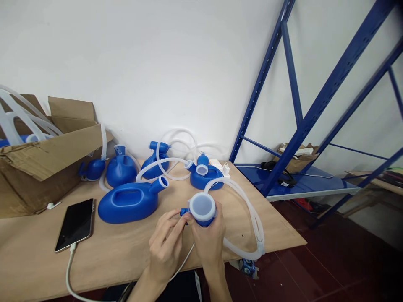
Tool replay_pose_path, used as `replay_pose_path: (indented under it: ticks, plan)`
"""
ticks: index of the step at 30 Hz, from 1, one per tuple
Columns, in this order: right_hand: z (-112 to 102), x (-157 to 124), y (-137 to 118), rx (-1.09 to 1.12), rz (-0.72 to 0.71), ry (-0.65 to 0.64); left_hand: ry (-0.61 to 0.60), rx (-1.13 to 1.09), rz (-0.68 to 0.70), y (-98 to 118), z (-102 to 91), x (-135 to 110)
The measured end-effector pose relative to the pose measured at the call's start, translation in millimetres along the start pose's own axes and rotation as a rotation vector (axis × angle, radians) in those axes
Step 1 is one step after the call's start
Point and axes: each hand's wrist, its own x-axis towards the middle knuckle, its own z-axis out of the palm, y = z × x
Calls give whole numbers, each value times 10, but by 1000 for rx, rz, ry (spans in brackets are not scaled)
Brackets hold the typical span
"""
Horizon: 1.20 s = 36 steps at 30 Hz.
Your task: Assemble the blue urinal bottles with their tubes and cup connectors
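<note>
Worktop: wood, smooth, matt.
Urinal receptacle, near front edge: blue plastic body; milky, translucent plastic top.
Hose, toward right front corner: translucent plastic, smooth.
Urinal bottle, left half: blue plastic, smooth, soft sheen.
Smartphone, left of it: glossy black glass face.
Carton, back left corner: matt corrugated cardboard, rough-edged.

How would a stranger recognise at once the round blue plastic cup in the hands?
On the light-brown wooden table, come to the near edge. There the right hand grips a round blue plastic cup with a translucent whitish top, and the left hand touches its small blue side tab. Unlike the blue plastic bottles behind, it is held.
</note>
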Motion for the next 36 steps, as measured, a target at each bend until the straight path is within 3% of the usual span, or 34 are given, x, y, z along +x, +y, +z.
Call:
replay_pose_path:
  ticks: [9, 13, 20, 25, 28, 32, 36]
  plan:
    - [-14, 6, 15, 268, 148, -123, -76, -49, 79, -71, -126, 48]
    - [-58, -3, 45, 210, 192, -137, -120, -26, 59, -76, -192, 80]
    - [-159, 94, 34, 147, 109, -178, -127, -308, -243, -4, -225, 203]
    - [-187, 111, 32, 197, 117, -261, -184, -659, -908, 65, -202, 295]
    - [-205, 113, -13, 200, 129, -302, -281, -841, -1178, 55, -225, 349]
    - [-210, 87, -106, 239, 99, -293, -341, -914, -1295, 38, -261, 364]
    - [-223, 62, -145, 253, 98, -261, -414, -882, -1245, 38, -318, 399]
